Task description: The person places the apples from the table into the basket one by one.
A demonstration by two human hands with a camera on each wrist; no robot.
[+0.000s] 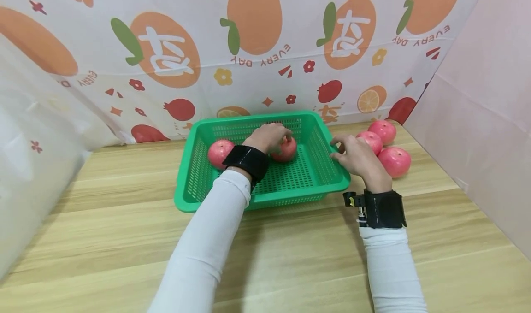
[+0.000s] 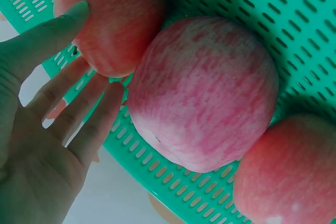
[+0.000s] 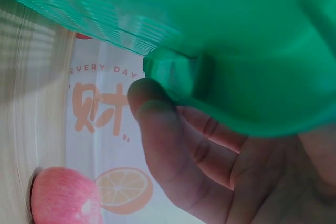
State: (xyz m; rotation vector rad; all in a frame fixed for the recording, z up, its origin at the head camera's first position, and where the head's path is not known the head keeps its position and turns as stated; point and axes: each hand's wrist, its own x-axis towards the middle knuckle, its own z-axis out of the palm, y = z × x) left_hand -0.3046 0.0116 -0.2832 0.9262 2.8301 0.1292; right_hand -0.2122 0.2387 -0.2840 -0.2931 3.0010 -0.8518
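A green plastic basket [image 1: 286,197] with slotted walls sits on the table. Inside it my left hand [image 1: 268,137] holds a red apple [image 1: 286,150], fingers and thumb about it. The left wrist view has the thumb [image 2: 79,11] on that apple [image 2: 123,30], which lies beside a large middle apple [image 2: 205,93] and a third apple [image 2: 294,171]. From the head, the left apple [image 1: 220,152] shows, while the middle one is hidden behind my hand and wrist. At the basket's right end, my right hand [image 1: 358,158] grips the rim, its fingers [image 3: 157,140] curled at the edge.
Outside the basket, close to the right hand, three more apples [image 1: 395,162] cluster on the wooden table [image 1: 298,257]. A fruit-printed cloth [image 1: 207,50] hangs right behind the basket, and a pale panel [image 1: 477,101] stands along the right side.
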